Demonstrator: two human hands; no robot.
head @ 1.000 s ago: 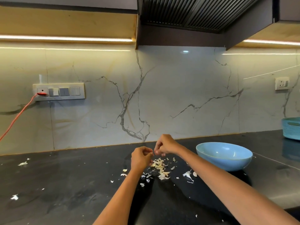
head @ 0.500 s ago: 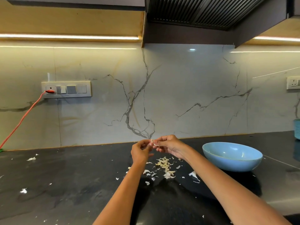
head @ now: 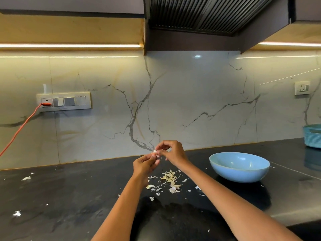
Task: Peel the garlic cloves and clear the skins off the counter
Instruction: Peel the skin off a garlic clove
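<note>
A small white garlic clove (head: 155,151) is held above the black counter (head: 69,197), between both hands. My left hand (head: 145,165) pinches it from below with fingertips and thumb. My right hand (head: 171,151) pinches at its skin from the right, fingers curled. A pile of papery garlic skins (head: 169,180) lies on the counter right under the hands, with loose flakes scattered around. A light blue bowl (head: 239,166) stands to the right of the pile; I cannot see anything inside it.
More skin scraps (head: 26,178) lie far left on the counter. A blue ribbed basket (head: 312,136) sits at the right edge. An orange cable (head: 20,126) hangs from the wall switch panel (head: 63,101). A dark hood (head: 199,23) hangs overhead.
Both hands have lifted a little with the clove, and the fingers have shifted round it. The view has swung slightly back to the right, bringing the basket into sight again.
</note>
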